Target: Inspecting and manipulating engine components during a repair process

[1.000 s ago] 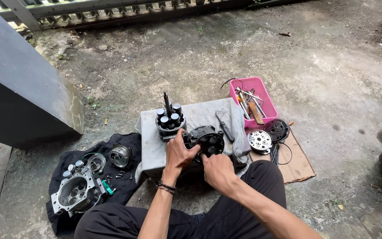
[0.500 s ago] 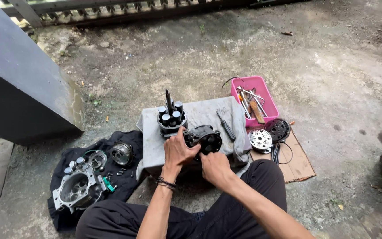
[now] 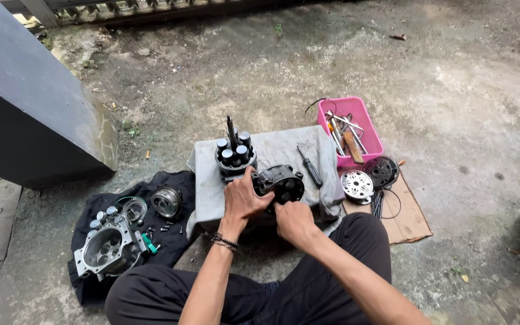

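I sit cross-legged on concrete before a grey cloth [image 3: 284, 147] draped over a low block. My left hand [image 3: 242, 198] grips the left side of a dark round metal housing [image 3: 283, 182] resting on the cloth. My right hand [image 3: 294, 221] holds the same housing from below, at its near edge. Just behind it stands a piston assembly [image 3: 234, 155] with several black pistons and an upright shaft. A black-handled screwdriver [image 3: 310, 165] lies on the cloth to the right.
A pink tray [image 3: 367, 123] of tools sits at the right, with a silver disc [image 3: 357, 183] and a black disc [image 3: 381, 171] on cardboard [image 3: 410, 219]. On a black cloth [image 3: 170, 241] at left lie a silver cylinder housing [image 3: 105, 248] and round parts. A dark wall [image 3: 25, 120] rises at left.
Both hands stay on the dark housing, which has shifted only slightly on the cloth. The view has barely moved.
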